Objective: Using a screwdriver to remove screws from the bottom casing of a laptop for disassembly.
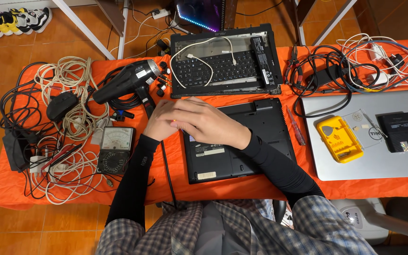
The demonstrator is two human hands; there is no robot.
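My left hand and my right hand meet over the upper left corner of a black laptop that lies bottom-up on the orange tablecloth. The right hand lies partly over the left, fingers curled together. A tiny yellow and red spot shows between the fingers; what it is cannot be told. Both arms wear black sleeves.
Behind the hands lies an opened laptop shell with keyboard. On the left are a black heat gun, an analog meter and tangled cables. On the right are a red screwdriver and a silver laptop bearing a yellow bit case.
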